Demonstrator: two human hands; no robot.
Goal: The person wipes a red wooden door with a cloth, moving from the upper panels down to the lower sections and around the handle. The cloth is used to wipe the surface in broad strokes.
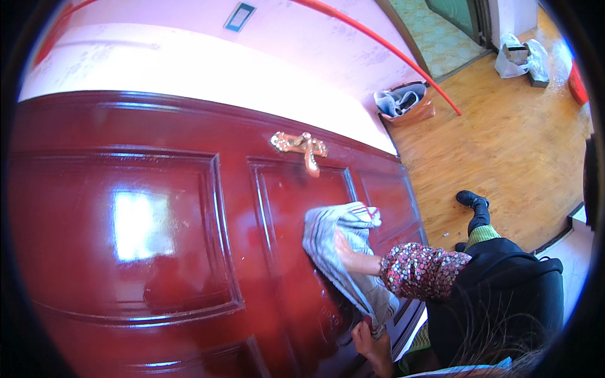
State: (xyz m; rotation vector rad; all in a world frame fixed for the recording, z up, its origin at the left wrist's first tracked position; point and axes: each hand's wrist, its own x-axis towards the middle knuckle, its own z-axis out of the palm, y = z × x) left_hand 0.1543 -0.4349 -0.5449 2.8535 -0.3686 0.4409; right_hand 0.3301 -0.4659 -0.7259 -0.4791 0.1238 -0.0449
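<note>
A light striped cloth lies bunched against a glossy dark red panelled door. My right hand, below a floral sleeve, presses into the cloth's folds; its fingertips are partly hidden. Lower in the picture, my left hand grips a gathered end of the same cloth with bent fingers. An ornate gold-coloured door handle is fixed to the door, above the cloth in the picture and touched by neither hand.
A red pole or tube crosses before the pale patterned wall. An orange bag with fabric stands on the wood floor beside the wall. White plastic bags with boxes are farther off, near a doorway. A black shoe is on the floor.
</note>
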